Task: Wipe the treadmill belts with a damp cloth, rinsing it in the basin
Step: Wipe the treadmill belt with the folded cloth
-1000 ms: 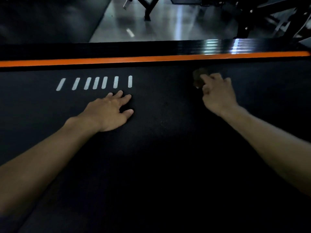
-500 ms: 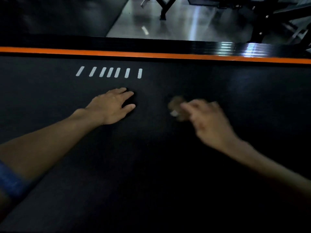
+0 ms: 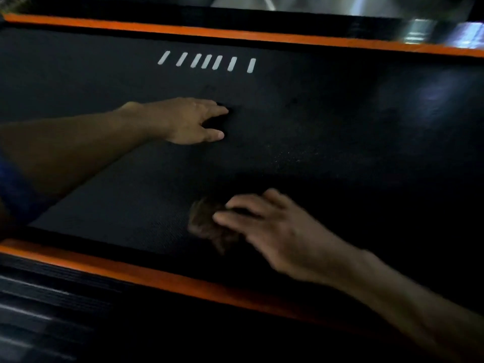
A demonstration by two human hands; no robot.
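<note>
Near the front edge of the treadmill belt (image 3: 340,132), the right hand (image 3: 282,231) presses a dark cloth (image 3: 207,226) under blurred, extended fingers; whether they curl round it cannot be told. Left hand (image 3: 188,121) rests flat, unclenched, toward the white stripes (image 3: 207,61). Cloth appears soft, light, limp: best bunched under the palm.

One black textured treadmill belt (image 3: 327,132) is seen, edged by two orange side stripes (image 3: 235,35) (image 3: 157,277). Seven short white dashes (image 3: 207,61) are counted on it. One crumpled brown cloth (image 3: 207,226) is present. Two hands are shown: left hand (image 3: 188,121), right hand (image 3: 282,231).
</note>
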